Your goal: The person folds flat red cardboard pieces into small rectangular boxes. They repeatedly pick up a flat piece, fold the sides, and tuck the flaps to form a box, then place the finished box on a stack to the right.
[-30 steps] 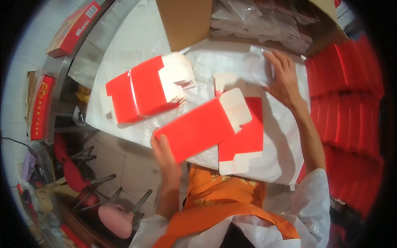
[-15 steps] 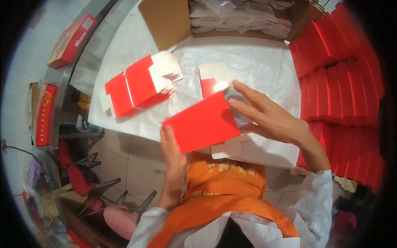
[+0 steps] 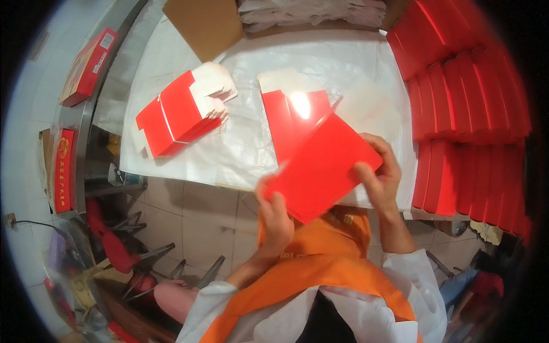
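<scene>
A red carton [image 3: 325, 168] is between my two hands, tilted above the table's near edge. My left hand [image 3: 277, 220] grips its lower left corner, thumb on the upper face. My right hand [image 3: 382, 171] has closed round the right end, with the thumb over the edge and the fingers mostly behind. Beneath and beyond the carton lies a flat red carton blank [image 3: 297, 117] with a pale end flap, partly covered. Further left rests a bundle of flattened red cartons [image 3: 177, 117], bound with a white band.
Rows of red boxes [image 3: 452, 106] are stacked along the right side. At the back stands a cardboard box [image 3: 209, 26] with clear plastic packs [image 3: 311, 14]. A white sheet [image 3: 240, 143] covers the table. Another red box [image 3: 88, 67] sits at the far left.
My right hand has gone from outstretched fingers to a grip on the carton's right end. The carton has turned and shifted right. Its lower pale flap no longer shows. The view has shifted slightly.
</scene>
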A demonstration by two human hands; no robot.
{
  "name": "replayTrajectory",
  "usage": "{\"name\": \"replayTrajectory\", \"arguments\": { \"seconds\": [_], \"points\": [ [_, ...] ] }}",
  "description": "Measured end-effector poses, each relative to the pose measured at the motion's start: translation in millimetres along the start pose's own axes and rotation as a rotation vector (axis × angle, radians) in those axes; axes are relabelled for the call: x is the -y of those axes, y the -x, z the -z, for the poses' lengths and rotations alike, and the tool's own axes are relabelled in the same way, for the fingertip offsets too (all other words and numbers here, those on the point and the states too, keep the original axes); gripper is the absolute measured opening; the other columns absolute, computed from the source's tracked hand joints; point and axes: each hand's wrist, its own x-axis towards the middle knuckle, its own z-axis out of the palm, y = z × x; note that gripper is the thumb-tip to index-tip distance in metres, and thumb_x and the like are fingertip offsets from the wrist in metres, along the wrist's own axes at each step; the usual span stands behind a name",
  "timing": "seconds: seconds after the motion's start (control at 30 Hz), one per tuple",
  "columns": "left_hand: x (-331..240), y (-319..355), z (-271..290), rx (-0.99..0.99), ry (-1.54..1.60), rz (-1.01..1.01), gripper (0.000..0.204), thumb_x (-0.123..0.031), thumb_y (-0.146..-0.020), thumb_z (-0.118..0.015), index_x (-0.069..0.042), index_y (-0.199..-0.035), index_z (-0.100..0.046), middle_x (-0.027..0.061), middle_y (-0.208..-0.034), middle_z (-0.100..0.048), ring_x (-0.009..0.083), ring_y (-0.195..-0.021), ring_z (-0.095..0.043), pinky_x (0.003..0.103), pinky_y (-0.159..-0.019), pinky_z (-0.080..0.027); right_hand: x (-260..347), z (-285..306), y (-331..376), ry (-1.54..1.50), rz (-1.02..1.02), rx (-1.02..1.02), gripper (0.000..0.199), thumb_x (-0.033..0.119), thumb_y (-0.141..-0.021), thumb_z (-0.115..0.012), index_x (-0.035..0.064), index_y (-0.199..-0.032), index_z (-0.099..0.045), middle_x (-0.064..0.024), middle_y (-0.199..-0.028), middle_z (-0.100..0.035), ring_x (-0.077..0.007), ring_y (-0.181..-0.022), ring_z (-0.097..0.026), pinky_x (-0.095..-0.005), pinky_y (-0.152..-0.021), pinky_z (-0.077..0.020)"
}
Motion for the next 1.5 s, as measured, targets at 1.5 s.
{"name": "replayTrajectory", "arguments": {
  "seconds": [1.5],
  "points": [
    [-11.0,-18.5,19.6,0.431,-0.487,-0.274,0.017,0.002,-0.073,-0.059,-0.001,-0.089,-0.053,0.0089,-0.094,-0.051,0.0175,-0.086,-0.051,0.026,-0.077,-0.041,-15.9,-44.8,71.1,-0.336,-0.367,0.026,0.009,-0.005,-0.082,-0.048,0.0006,-0.088,-0.050,-0.0092,-0.098,-0.053,-0.0147,-0.091,-0.048,-0.0263,-0.083,-0.0382]
  ]
}}
